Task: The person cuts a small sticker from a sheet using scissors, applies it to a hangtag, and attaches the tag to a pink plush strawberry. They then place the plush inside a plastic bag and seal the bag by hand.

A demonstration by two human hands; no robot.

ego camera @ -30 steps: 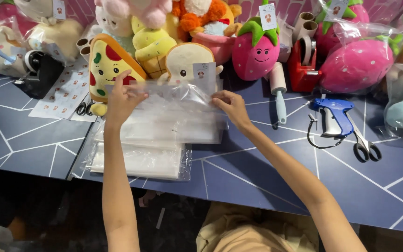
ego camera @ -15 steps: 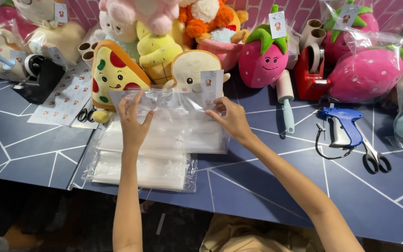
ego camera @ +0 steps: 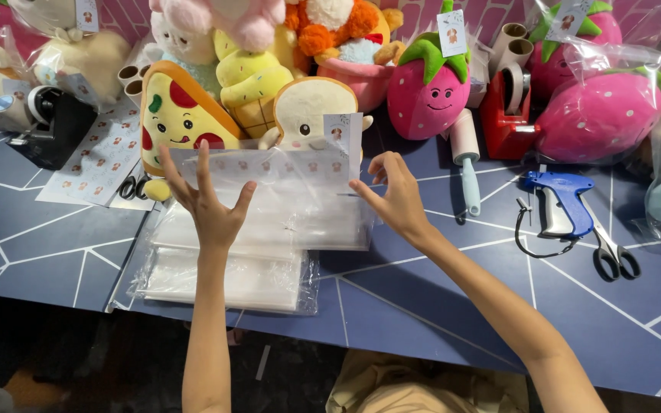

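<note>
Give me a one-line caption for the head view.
Both hands, left and right, lift a clear plastic bag off a stack of bags before a row of plush toys.

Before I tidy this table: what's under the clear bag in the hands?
Under the clear bag held by the left hand and right hand lies a stack of clear bags on the blue table. Anything beneath the stack is covered.
</note>
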